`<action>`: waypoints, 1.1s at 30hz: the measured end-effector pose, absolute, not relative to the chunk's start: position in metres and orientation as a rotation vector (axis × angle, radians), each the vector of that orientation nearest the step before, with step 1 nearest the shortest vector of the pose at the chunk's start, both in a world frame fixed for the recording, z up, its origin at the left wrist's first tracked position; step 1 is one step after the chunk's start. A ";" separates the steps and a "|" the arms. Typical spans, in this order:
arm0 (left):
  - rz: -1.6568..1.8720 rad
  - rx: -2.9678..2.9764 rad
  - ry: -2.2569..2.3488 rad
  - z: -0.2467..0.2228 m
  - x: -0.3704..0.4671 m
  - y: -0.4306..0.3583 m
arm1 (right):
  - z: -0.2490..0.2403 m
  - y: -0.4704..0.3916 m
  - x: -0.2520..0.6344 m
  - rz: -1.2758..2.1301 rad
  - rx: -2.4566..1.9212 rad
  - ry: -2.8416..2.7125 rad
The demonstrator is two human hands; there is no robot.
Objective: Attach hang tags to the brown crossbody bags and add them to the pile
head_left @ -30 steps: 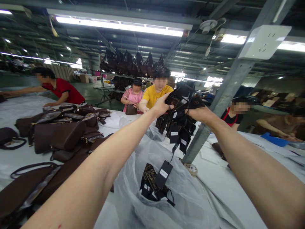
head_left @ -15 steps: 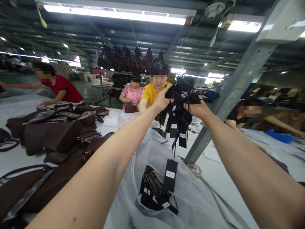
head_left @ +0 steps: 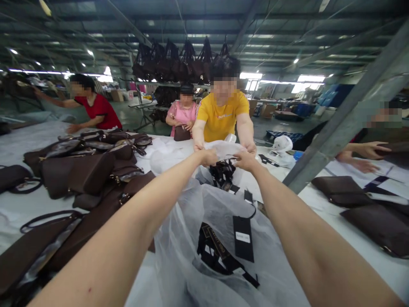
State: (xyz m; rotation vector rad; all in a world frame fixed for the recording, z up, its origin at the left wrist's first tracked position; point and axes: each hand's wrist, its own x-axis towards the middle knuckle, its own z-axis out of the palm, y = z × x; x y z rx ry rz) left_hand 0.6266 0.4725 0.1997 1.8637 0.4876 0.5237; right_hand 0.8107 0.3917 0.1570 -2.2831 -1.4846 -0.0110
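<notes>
Across the table, my left hand (head_left: pixel 208 157) and my right hand (head_left: pixel 245 161) are closed on the rim of a thin whitish plastic bag (head_left: pixel 227 149). A co-worker in a yellow shirt (head_left: pixel 223 117) grips the far side of this rim with both hands. Just below my hands lies a bunch of black hang tags (head_left: pixel 221 174), partly inside the plastic. Nearer me spreads another clear plastic bag (head_left: pixel 172 260) with more black tags (head_left: pixel 212 251) in its mouth. One larger black tag with a white label (head_left: pixel 243 245) rests on this plastic.
Dark brown handbags (head_left: pixel 92 175) are heaped on the left of the white table. More brown pieces (head_left: pixel 338 189) lie at right, beyond a slanted metal post (head_left: pixel 319 145). A small white fan (head_left: pixel 283 144) stands at the back. Other people work around the table.
My hands have lowered and released the raised bunch of black tags, which now lies under the far bag's rim. They now grip that rim. The co-worker in yellow has both arms stretched toward me.
</notes>
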 end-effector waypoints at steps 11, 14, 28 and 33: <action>0.111 2.910 0.440 0.203 0.464 0.354 | 0.168 0.191 0.678 0.291 -2.303 -1.650; 0.015 3.029 0.357 0.174 0.446 0.327 | 0.120 0.173 0.639 0.079 -2.500 -1.576; -0.227 2.946 0.170 0.102 0.415 0.229 | 0.238 0.227 0.730 0.507 -2.124 -1.383; 0.016 2.686 -0.062 0.161 0.380 0.210 | 0.258 0.306 0.745 -0.017 -2.155 -1.119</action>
